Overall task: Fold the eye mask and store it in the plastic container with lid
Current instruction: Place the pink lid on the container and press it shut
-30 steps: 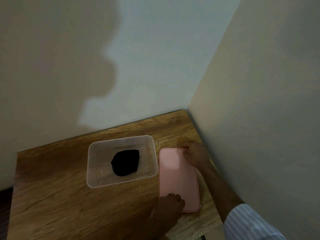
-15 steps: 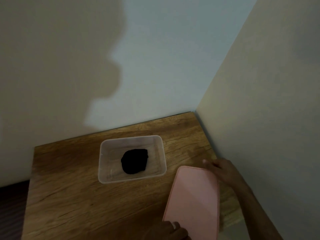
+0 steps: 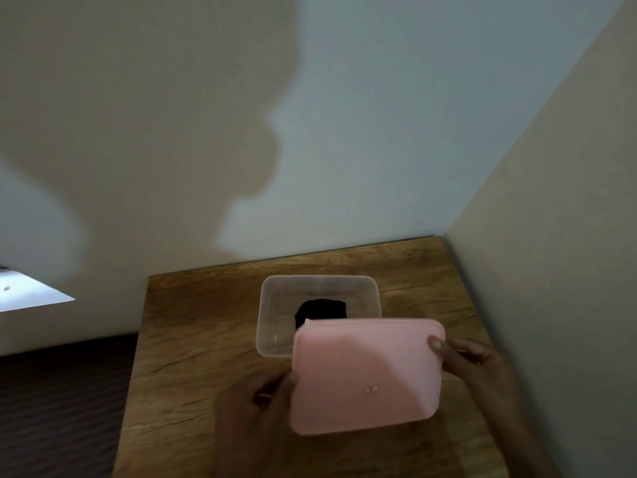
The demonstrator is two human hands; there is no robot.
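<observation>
With the folded eye mask [image 3: 320, 311] already inside the clear container [image 3: 272, 326] on the bench [image 3: 193, 339], left hand [image 3: 251, 419] and right hand [image 3: 479, 363] each grasp the pink lid [image 3: 365, 374], which I judge must next be aligned over the rim and pressed down.

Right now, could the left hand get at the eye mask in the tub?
Probably not: the left hand is gripping the pink lid, which hangs over the container's near side, partly covering the eye mask.
</observation>
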